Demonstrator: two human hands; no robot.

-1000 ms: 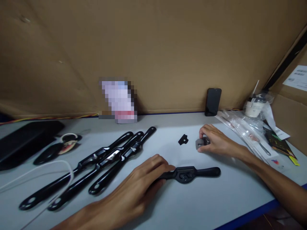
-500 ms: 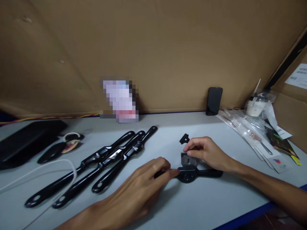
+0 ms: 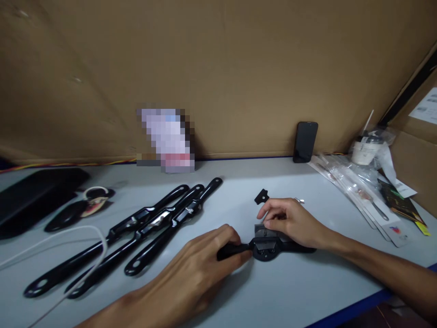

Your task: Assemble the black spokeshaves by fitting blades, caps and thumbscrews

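Observation:
A black spokeshave (image 3: pixel 265 256) lies crosswise on the table in front of me. My left hand (image 3: pixel 206 259) is closed around its left handle (image 3: pixel 235 249). Just behind the spokeshave's body, a flat grey blade (image 3: pixel 262 231) is pinched at its upper edge by the fingers of my right hand (image 3: pixel 290 222). The blade's lower edge meets the body; how deep it sits I cannot tell. My right hand covers part of the right handle. Beyond its fingertips lies a small black notched plate (image 3: pixel 261 197). A small shiny metal piece (image 3: pixel 299 200), perhaps a screw, shows behind the knuckles.
Several more black spokeshaves (image 3: pixel 160 221) lie side by side on the left. A white cable (image 3: pixel 102 237) crosses their handles. Keys (image 3: pixel 68 214) and a black case (image 3: pixel 37 196) are farther left. A phone (image 3: pixel 305 142), packaged items (image 3: pixel 358 196) and a cup (image 3: pixel 364 151) stand right.
My right hand has lowered the blade slightly toward the spokeshave's body, and a grey strip now shows in the body. More of the left handle is visible. The small shiny piece has come into sight.

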